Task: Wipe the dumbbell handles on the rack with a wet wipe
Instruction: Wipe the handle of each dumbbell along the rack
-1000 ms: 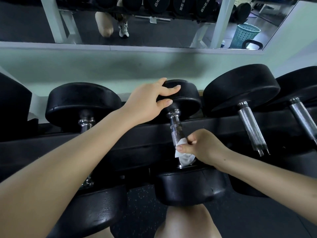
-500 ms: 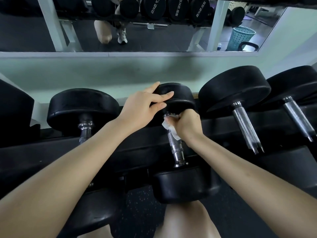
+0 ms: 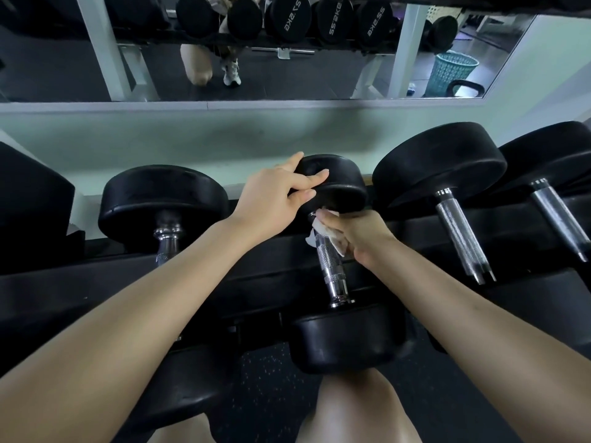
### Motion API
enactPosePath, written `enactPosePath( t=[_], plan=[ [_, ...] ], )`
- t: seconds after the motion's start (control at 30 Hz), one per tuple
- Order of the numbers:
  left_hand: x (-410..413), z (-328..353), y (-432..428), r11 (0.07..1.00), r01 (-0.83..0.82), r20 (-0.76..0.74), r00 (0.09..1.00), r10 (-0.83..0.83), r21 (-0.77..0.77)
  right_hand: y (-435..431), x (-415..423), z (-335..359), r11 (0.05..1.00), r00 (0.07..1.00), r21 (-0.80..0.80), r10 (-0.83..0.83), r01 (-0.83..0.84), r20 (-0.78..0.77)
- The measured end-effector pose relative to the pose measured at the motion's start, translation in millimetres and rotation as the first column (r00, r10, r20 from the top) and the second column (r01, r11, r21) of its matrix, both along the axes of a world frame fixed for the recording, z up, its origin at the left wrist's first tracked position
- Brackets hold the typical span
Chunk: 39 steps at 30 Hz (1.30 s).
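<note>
A black dumbbell with a knurled chrome handle lies on the dark rack at the middle of the view. My left hand rests on its far head, fingers spread over the rubber. My right hand grips the upper end of the handle through a white wet wipe, just below the far head. The lower half of the handle is bare down to the near head.
Another dumbbell lies to the left and two larger ones to the right, all with chrome handles. A mirror runs above the green wall and reflects a teal basket. My knees are below the rack.
My right hand slid the wipe from the lower end of the handle up to the far head and stays there. The left hand has kept its place on the head.
</note>
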<state>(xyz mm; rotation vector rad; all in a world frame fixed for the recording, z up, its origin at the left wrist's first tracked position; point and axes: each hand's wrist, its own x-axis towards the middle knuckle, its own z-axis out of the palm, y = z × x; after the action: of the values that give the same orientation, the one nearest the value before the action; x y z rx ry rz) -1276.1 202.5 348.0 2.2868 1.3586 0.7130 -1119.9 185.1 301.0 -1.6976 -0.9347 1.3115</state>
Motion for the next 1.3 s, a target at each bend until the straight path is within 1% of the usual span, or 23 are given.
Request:
enactPosePath(
  t=[0.07, 0.13, 0.17, 0.2, 0.27, 0.3, 0.33, 0.47, 0.53, 0.57, 0.6, 0.67, 0.7, 0.73, 0.8, 0.83, 0.9, 0.97, 1.03, 1.1, 1.17, 1.23, 1.3],
  plan=[
    [1, 0, 0, 1.0, -0.009, -0.012, 1.0, 0.009, 0.0, 2, -13, 2, 0.997, 0.96, 0.073, -0.059, 0.04, 0.273],
    [1, 0, 1, 1.0, -0.002, -0.009, 1.0, 0.002, 0.001, 4, -21, 6, 0.993, 0.904, 0.097, -0.097, 0.062, 0.417],
    [0, 0, 2, 1.0, 0.003, -0.006, 1.0, -0.003, 0.007, 5, -20, 8, 0.993, 0.912, 0.087, -0.103, 0.074, 0.397],
    [0, 0, 2, 1.0, 0.009, -0.001, 1.0, -0.009, 0.011, 6, -15, 9, 0.996, 0.946, 0.052, -0.089, 0.076, 0.311],
    [-2, 0, 3, 0.999, 0.035, 0.011, 0.999, -0.035, 0.013, 4, -2, 11, 1.0, 0.998, -0.016, -0.026, 0.027, 0.049],
    [-3, 0, 4, 0.999, 0.046, 0.021, 0.999, -0.046, 0.011, 0, 3, 10, 1.0, 1.0, -0.012, 0.008, -0.008, -0.03],
    [-4, -1, 5, 0.999, 0.053, 0.033, 0.998, -0.053, 0.005, -3, 4, 8, 1.0, 1.0, 0.006, 0.025, -0.025, -0.016],
    [-6, -4, 7, 0.997, 0.064, 0.054, 0.997, -0.062, -0.041, -19, -4, 12, 0.993, 0.963, 0.093, 0.051, -0.078, 0.264],
    [-6, -3, 4, 0.994, 0.075, 0.085, 0.994, -0.068, -0.079, -28, -6, 20, 0.963, 0.89, 0.226, 0.028, -0.146, 0.456],
    [-4, -2, 2, 0.993, 0.071, 0.096, 0.993, -0.062, -0.092, -33, -6, 23, 0.95, 0.853, 0.254, 0.025, -0.182, 0.521],
    [-3, -1, -1, 0.995, 0.038, 0.094, 0.995, -0.03, -0.089, -38, -7, 26, 0.948, 0.824, 0.225, 0.06, -0.223, 0.563],
    [0, 0, -13, 0.988, -0.151, 0.092, 0.984, 0.15, 0.008, -47, -9, 26, 0.944, 0.755, 0.048, 0.23, -0.327, 0.613],
    [1, 1, -22, 0.962, -0.267, 0.131, 0.958, 0.257, 0.063, -50, -8, 23, 0.931, 0.72, -0.027, 0.3, -0.365, 0.626],
    [3, 3, -31, 0.933, -0.35, 0.192, 0.924, 0.33, 0.086, -53, -8, 23, 0.924, 0.697, -0.037, 0.313, -0.381, 0.645],
    [7, 2, -47, 0.93, -0.366, 0.29, 0.892, 0.348, 0.011, -53, -8, 24, 0.937, 0.709, 0.072, 0.206, -0.341, 0.675],
    [10, 0, -53, 0.943, -0.327, 0.303, 0.893, 0.332, -0.07, -51, -8, 23, 0.951, 0.723, 0.129, 0.121, -0.28, 0.681],
    [18, -4, -59, 0.939, -0.255, 0.303, 0.898, 0.318, -0.229, -44, -10, 23, 0.968, 0.694, 0.178, -0.005, -0.179, 0.72],
    [26, -12, -56, 0.91, -0.242, 0.28, 0.897, 0.342, -0.337, -40, -14, 23, 0.965, 0.657, 0.189, -0.025, -0.181, 0.754],
    [33, -24, -49, 0.85, -0.244, 0.264, 0.879, 0.398, -0.466, -45, -14, 25, 0.939, 0.637, 0.186, 0.043, -0.289, 0.77],
    [41, -35, -45, 0.764, -0.221, 0.296, 0.829, 0.474, -0.606, -53, -4, 24, 0.901, 0.652, 0.131, 0.193, -0.414, 0.733],
    [49, -45, -45, 0.689, -0.184, 0.364, 0.738, 0.568, -0.701, -63, 11, 21, 0.884, 0.729, 0.093, 0.315, -0.459, 0.608],
    [58, -51, -47, 0.609, -0.177, 0.403, 0.604, 0.688, -0.773, -71, 25, 13, 0.919, 0.854, 0.109, 0.303, -0.38, 0.423],
    [64, -53, -48, 0.552, -0.199, 0.412, 0.478, 0.776, -0.809, -77, 29, 6, 0.959, 0.951, 0.151, 0.199, -0.239, 0.237]
  ],
)
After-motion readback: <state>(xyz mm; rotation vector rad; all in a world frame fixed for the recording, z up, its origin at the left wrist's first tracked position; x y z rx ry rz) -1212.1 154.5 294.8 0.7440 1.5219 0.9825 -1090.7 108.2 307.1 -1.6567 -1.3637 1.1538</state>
